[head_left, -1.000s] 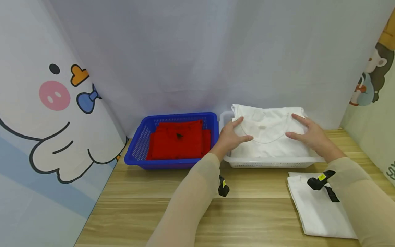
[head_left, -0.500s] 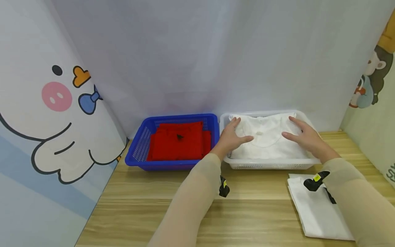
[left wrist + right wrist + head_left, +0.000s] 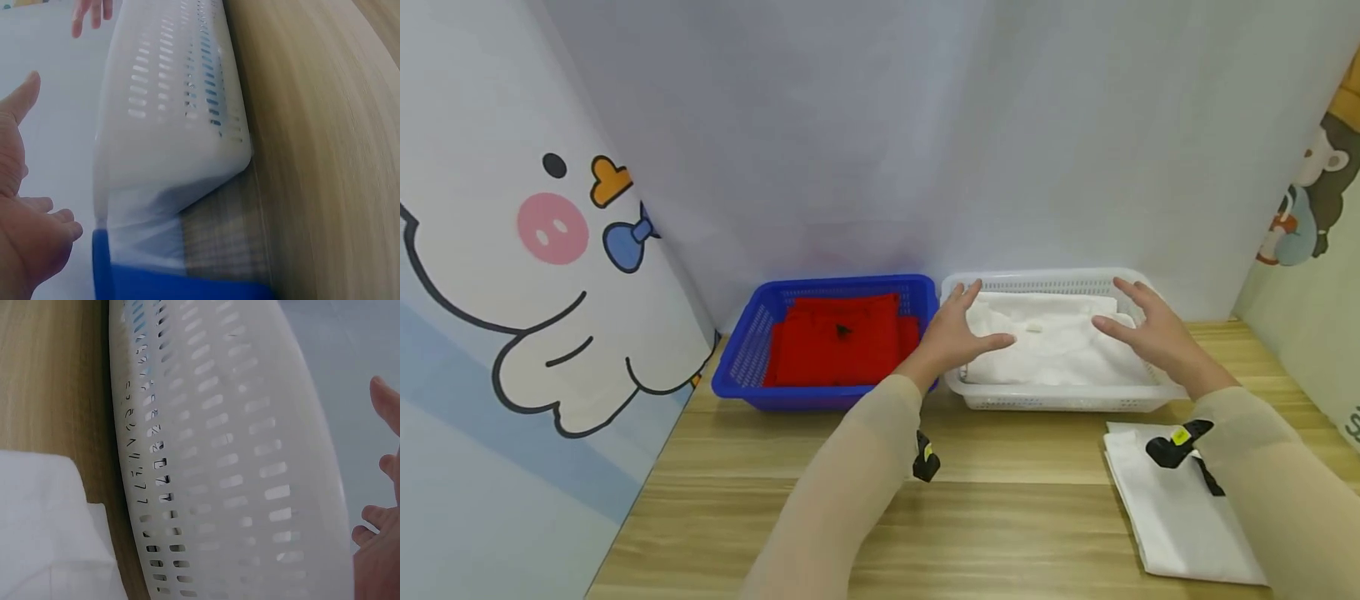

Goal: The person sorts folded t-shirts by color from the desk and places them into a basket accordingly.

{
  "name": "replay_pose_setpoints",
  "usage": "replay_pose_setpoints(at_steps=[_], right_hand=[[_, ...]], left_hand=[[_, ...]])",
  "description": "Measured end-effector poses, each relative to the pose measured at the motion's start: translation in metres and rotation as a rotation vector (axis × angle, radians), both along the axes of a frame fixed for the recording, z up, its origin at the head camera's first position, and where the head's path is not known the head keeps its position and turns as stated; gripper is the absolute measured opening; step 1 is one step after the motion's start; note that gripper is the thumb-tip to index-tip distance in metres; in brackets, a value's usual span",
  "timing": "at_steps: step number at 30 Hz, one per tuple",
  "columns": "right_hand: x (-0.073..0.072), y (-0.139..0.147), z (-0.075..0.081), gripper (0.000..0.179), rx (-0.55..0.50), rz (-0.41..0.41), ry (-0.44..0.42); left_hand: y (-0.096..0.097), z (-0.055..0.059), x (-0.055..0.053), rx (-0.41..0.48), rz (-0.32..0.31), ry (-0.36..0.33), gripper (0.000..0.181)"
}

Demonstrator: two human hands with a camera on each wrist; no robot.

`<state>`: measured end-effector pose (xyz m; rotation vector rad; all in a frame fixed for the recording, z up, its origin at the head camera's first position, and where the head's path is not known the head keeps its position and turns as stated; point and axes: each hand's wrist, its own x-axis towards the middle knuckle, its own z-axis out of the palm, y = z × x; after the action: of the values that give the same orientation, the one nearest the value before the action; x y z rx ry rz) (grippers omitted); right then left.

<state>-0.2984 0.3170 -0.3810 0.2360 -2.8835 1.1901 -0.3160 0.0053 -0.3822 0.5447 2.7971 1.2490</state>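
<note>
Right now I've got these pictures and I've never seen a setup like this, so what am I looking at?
There's no machine, just a person's left hand and right hand, both bare. The wide picture looks down from the person's head; the other two are taken from the left and right wrists. On the wooden table, a blue basket holds folded red clothes, and beside it a white basket holds white clothes. Nearer the person, a folded white cloth lies partly hidden by the right sleeve. Neither hand holds anything: the fingers are spread over the white basket.
</note>
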Motion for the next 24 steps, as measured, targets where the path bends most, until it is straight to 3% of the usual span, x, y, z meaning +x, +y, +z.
replay_pose_setpoints(at_steps=[8, 11, 18, 24], right_hand=[[0.014, 0.012, 0.01, 0.086, -0.017, 0.016, 0.053], [0.027, 0.02, 0.013, 0.085, -0.037, 0.024, 0.066], [0.068, 0.044, 0.013, 0.083, -0.052, 0.036, 0.147], [0.101, 0.071, -0.003, 0.083, -0.028, -0.015, 0.167]], left_hand=[[-0.022, 0.011, 0.016, -0.099, -0.062, 0.103, 0.103], [-0.033, 0.014, 0.031, -0.101, -0.071, 0.118, 0.102], [-0.064, 0.015, 0.071, -0.152, -0.126, 0.243, 0.1], [-0.072, 0.01, 0.103, -0.151, -0.175, 0.234, 0.101]])
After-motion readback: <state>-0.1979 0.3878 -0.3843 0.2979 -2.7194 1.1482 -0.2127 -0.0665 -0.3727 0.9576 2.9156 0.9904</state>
